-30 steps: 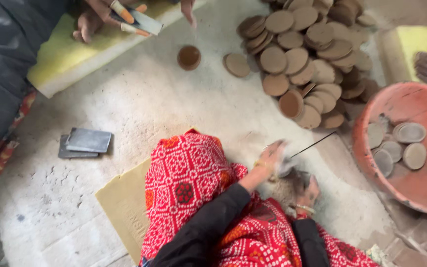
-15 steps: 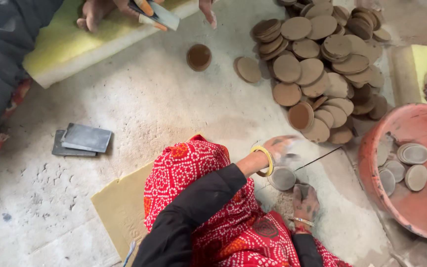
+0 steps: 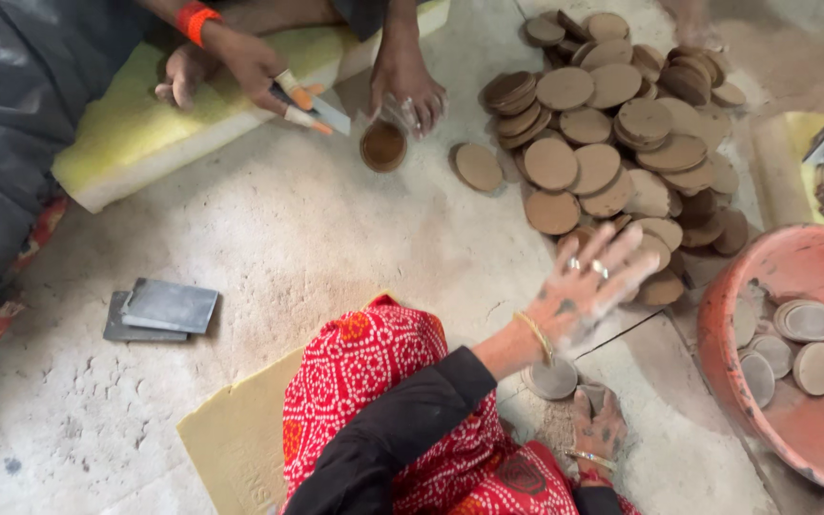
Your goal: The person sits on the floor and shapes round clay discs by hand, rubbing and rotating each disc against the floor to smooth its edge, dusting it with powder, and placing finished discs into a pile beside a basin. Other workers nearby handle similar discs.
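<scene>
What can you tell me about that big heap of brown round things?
The heap of discs lies on the dusty floor beside an orange tub. The pieces are flat, round and brown, like dried clay, loosely overlapped and stacked, some tilted. One single disc lies apart beside it. The left hand, fingers spread, is over its near edge.

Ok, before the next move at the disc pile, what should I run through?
1. Left hand open, fingers spread over the near edge of the clay disc pile: ok.
2. A disc gripped in the left hand: not ok, nothing held.
3. Right hand down on the sandy floor beside the grey disc; its grip: cannot tell.
4. Red tub clear of the left hand: ok.
5. Other person's hand by the small cup, away from the near edge: ok.
</scene>
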A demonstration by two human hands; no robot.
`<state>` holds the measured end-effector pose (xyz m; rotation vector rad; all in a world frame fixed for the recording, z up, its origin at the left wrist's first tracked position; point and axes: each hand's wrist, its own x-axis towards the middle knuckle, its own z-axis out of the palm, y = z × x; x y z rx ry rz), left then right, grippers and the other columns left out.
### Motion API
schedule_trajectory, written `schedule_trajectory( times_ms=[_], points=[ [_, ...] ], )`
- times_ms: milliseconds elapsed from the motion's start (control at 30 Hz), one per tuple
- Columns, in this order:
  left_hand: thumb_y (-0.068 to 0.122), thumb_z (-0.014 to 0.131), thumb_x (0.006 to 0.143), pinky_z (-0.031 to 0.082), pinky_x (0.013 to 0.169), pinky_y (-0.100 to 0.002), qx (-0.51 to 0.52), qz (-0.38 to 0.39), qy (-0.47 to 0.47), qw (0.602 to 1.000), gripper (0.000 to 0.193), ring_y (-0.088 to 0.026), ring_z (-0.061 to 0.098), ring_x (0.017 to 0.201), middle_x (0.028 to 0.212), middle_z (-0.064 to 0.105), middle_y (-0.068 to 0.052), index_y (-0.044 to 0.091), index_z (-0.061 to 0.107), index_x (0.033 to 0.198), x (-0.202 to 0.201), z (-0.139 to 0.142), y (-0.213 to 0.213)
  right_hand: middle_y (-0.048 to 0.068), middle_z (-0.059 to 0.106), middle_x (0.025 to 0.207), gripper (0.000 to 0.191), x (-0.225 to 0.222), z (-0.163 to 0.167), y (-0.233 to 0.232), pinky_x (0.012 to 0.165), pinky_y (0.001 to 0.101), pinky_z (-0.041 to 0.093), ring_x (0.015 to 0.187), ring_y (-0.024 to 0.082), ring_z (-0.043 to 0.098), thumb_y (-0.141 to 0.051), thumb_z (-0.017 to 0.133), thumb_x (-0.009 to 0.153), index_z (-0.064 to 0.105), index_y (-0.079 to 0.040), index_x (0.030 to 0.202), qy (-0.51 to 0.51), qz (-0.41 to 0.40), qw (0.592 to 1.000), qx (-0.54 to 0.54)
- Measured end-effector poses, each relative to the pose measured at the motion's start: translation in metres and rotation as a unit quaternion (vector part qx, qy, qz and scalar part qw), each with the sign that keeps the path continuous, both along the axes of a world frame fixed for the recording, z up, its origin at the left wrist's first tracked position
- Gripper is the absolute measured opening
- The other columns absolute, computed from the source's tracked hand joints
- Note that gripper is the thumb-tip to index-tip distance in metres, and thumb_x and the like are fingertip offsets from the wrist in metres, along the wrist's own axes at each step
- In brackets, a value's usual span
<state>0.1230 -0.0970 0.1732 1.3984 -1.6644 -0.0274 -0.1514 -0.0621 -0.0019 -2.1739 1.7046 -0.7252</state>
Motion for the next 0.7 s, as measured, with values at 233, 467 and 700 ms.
schedule_trajectory(
  times_ms=[233, 467, 700],
  points=[
    [0.038, 0.077, 0.097, 0.017, 0.134, -0.057, -0.166, 0.201, 0.078, 0.962, 0.089, -0.031, 0.015, 0.162, 0.178, 0.009, -0.004, 0.028, 0.023, 0.167, 0.074, 0.036, -0.004, 0.023, 0.071, 0.108, 0.043, -0.013, -0.005, 0.001, 0.088, 0.0494, 0.052, 0.100, 0.043, 0.067, -0.041, 0.065, 0.096, 0.068, -0.003, 0.116, 0.007, 0.008, 1.000, 0.020],
    [0.049, 0.067, 0.101, 0.015, 0.130, -0.049, -0.099, 0.217, 0.102, 0.966, 0.081, -0.034, 0.018, 0.164, 0.175, 0.012, -0.008, 0.029, 0.026, 0.168, 0.095, 0.047, 0.013, 0.024, 0.071, 0.109, 0.045, 0.007, -0.003, -0.011, 0.090, 0.0494, 0.052, 0.102, 0.043, 0.067, -0.043, 0.066, 0.097, 0.068, -0.003, 0.117, 0.007, 0.003, 1.000, 0.025],
    [0.064, 0.055, 0.109, -0.004, 0.134, -0.050, -0.225, 0.233, 0.014, 0.946, 0.066, -0.029, -0.001, 0.164, 0.178, 0.001, -0.008, 0.035, 0.031, 0.164, 0.103, 0.073, 0.017, 0.024, 0.070, 0.111, 0.048, 0.035, -0.006, -0.025, 0.092, 0.0495, 0.052, 0.104, 0.044, 0.067, -0.045, 0.066, 0.097, 0.067, -0.002, 0.119, 0.007, -0.002, 1.000, 0.029]
  ],
)
